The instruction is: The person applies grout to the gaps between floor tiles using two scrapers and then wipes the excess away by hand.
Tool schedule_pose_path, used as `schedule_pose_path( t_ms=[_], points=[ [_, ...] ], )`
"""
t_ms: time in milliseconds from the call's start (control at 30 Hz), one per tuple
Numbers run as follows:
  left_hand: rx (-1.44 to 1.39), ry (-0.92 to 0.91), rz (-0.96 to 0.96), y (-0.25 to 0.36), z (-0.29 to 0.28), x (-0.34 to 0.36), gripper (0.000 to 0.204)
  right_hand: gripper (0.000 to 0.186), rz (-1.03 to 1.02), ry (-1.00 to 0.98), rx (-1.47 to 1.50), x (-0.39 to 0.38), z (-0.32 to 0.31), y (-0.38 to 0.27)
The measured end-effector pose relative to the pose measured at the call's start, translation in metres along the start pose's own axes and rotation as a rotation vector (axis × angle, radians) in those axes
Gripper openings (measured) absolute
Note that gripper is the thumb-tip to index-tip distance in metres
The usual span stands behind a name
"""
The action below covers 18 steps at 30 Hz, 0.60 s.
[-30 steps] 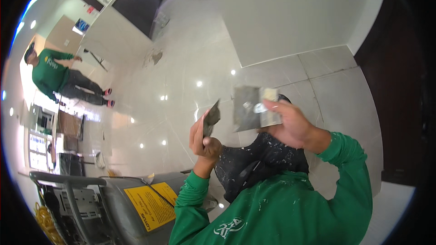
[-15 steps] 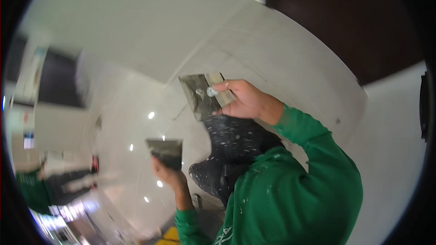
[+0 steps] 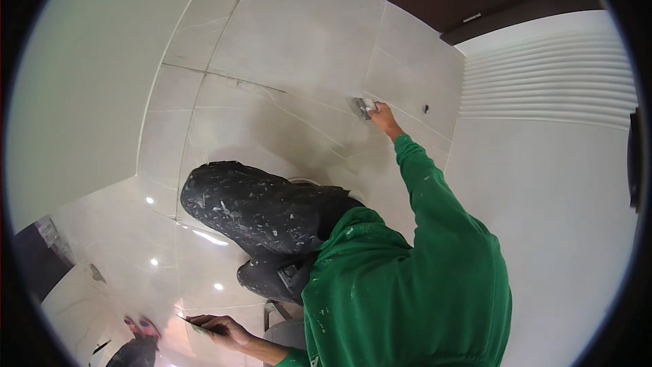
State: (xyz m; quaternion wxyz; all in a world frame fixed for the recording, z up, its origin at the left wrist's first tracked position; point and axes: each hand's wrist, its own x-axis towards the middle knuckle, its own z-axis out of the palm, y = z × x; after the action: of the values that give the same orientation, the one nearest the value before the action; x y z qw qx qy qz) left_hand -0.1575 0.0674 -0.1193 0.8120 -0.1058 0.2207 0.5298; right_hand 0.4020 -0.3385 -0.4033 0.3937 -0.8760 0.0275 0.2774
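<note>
Right hand [image 3: 386,119] around a flat blade [image 3: 360,107] near the tiled floor [image 3: 292,41], left hand [image 3: 227,332] around a thin plate [image 3: 198,329]

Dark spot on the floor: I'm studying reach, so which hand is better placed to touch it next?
Right, probably: the right hand, holding a scraper, is near the spot; the left hand is far off beyond the legs.

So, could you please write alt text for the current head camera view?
The right hand holds a scraper at or just above the pale tiled floor, while the left hand holds a thin plate edge-on. A green sweatshirt and paint-flecked dark trousers fill the lower middle.
</note>
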Motion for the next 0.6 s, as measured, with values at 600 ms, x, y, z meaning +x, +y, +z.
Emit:
schedule_pose_path(
  t_ms=[600],
  points=[
    [0.0,0.039,0.031,-0.034,0.01,0.012,0.041,0.043,-0.414,0.039,-0.709,-0.036,0.087,0.014]
  ],
)
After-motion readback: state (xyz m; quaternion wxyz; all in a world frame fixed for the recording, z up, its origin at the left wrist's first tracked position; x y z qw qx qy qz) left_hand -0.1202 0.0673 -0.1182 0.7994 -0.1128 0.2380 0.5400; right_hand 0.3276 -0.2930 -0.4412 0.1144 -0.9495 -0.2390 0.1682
